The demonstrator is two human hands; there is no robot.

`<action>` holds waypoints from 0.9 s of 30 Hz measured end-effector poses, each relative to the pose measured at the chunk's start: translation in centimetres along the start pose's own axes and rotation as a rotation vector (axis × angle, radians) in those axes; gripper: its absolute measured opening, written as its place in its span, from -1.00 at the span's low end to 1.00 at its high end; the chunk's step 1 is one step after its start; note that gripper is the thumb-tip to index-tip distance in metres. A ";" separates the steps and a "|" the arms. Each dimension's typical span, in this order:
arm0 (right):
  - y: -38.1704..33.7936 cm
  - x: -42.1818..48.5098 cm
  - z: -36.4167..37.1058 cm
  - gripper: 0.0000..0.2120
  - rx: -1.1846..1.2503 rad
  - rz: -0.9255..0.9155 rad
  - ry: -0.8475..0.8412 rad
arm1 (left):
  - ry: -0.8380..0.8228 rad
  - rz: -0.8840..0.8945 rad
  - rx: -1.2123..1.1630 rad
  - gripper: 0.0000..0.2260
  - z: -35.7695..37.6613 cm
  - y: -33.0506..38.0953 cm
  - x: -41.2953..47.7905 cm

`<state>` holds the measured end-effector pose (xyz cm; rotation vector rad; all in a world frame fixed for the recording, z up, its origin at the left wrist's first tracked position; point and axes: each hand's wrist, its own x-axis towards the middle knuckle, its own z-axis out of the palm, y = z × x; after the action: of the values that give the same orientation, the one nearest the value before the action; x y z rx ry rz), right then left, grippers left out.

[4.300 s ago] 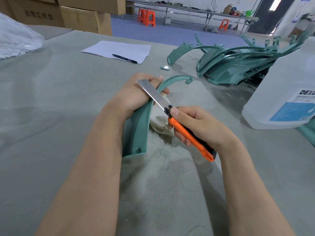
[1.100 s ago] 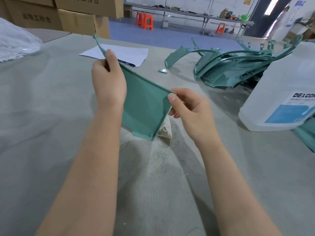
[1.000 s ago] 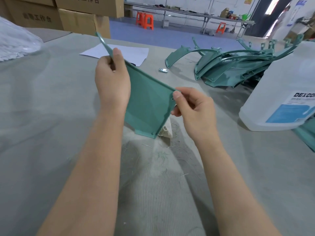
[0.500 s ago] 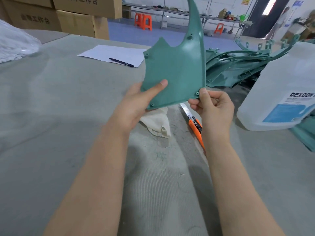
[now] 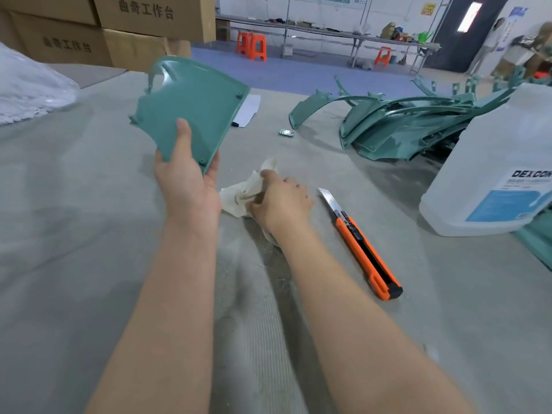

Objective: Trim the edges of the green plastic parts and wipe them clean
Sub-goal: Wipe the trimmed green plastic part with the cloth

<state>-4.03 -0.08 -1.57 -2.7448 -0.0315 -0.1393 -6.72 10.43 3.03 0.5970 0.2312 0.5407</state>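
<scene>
1. Container check: the white plastic jug [image 5: 493,162] stands on the table [image 5: 74,234] well to the right of your right hand [image 5: 282,203]. Its label reads "DEXCON". The wall is cloudy, so its fill level cannot be told.
2. The cardboard boxes [image 5: 140,25] beyond your left hand [image 5: 188,182] are closed; their contents are hidden.
3. Left hand: it grips the green plastic part [image 5: 194,112] by its near corner, thumb [image 5: 183,135] flat on the upper face, fingers beneath. The part is held clear of the table, above and beyond that hand.
4. Orientation: the long axis runs from your palm away from you, leaning left. The broad end sits at the palm; the narrow curved end points toward the boxes. The face with small bosses is turned toward you.
5. Right hand: fingers curled, it grips the crumpled cloth [image 5: 243,192] on the table, just right of your left wrist.
6. The utility knife [image 5: 366,249] lies near the right of your right hand, untouched, blade out and pointing away.
7. A pile of green parts [image 5: 403,127] lies beyond your right hand.
</scene>
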 end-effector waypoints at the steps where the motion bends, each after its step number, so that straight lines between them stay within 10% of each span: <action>1: -0.2 0.5 -0.2 -0.57 0.015 -0.016 0.000 | -0.003 -0.004 0.007 -0.84 0.0 0.0 0.0; 7: 0.9 1.5 -6.5 -0.73 0.901 -0.033 0.697 | 0.000 -0.014 0.023 -0.87 -0.1 0.2 0.0; 27: 7.3 -2.5 -7.9 -0.82 1.481 0.222 0.587 | -0.189 -0.064 0.379 -0.92 1.3 -2.1 -2.0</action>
<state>-6.99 -9.86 2.64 -1.1565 0.2317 -0.5699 -7.09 7.28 3.00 1.0004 0.1739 0.3761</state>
